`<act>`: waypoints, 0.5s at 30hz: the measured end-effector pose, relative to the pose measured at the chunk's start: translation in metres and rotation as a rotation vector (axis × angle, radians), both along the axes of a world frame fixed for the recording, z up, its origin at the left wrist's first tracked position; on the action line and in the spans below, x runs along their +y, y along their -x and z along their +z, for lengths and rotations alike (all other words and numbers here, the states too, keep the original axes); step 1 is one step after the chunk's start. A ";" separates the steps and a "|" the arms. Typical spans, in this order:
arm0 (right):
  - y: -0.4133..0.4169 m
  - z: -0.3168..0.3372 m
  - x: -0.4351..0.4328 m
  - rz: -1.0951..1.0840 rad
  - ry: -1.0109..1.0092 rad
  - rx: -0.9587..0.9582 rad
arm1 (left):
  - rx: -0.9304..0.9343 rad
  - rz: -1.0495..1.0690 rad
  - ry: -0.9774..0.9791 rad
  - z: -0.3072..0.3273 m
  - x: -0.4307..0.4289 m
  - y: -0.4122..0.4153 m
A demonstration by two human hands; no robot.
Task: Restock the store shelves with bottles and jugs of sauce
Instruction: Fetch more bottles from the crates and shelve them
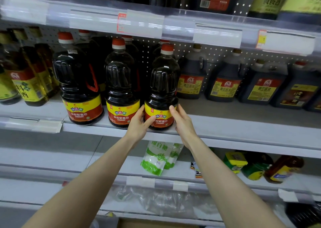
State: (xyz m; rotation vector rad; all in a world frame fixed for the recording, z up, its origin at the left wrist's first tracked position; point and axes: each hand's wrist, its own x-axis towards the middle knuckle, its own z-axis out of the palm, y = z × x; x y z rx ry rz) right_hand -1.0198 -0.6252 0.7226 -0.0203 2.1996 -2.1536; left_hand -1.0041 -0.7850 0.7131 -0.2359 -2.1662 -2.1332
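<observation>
The left hand point(139, 122) grips the lower left of the sauce bottle point(162, 87), thumb across its label and fingers curled round the side. The right hand point(182, 121) holds the opposite side, thumb on the label, its fingers hidden behind. The bottle stands upright at frame centre on the shelf point(225, 123) front edge, red cap up and label facing out, just beside two matching bottles point(121, 88) on its left.

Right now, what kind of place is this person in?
Most likely a grocery shop. The shelves carry price tags on their front edges, matching sauce jugs stand in rows, and the left hand and right hand hold the rightmost jug.
</observation>
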 end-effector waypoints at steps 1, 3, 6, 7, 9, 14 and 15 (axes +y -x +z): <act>-0.005 0.002 0.003 -0.028 0.000 -0.012 | -0.005 0.019 0.003 0.003 0.003 -0.007; -0.018 0.003 0.012 -0.081 -0.010 -0.030 | -0.046 0.105 0.013 0.004 0.006 -0.022; -0.038 -0.006 0.029 -0.121 -0.021 -0.040 | -0.141 0.189 0.093 -0.007 0.007 -0.041; -0.046 -0.012 0.037 -0.136 -0.023 -0.046 | -0.163 0.188 0.119 -0.013 0.009 -0.049; -0.061 -0.026 0.053 -0.161 -0.017 -0.050 | -0.193 0.186 0.134 -0.027 0.017 -0.064; -0.104 -0.089 0.086 -0.161 -0.080 -0.125 | -0.299 0.165 0.123 -0.092 0.046 -0.102; -0.112 -0.105 0.091 -0.160 -0.085 -0.153 | -0.334 0.155 0.133 -0.107 0.050 -0.109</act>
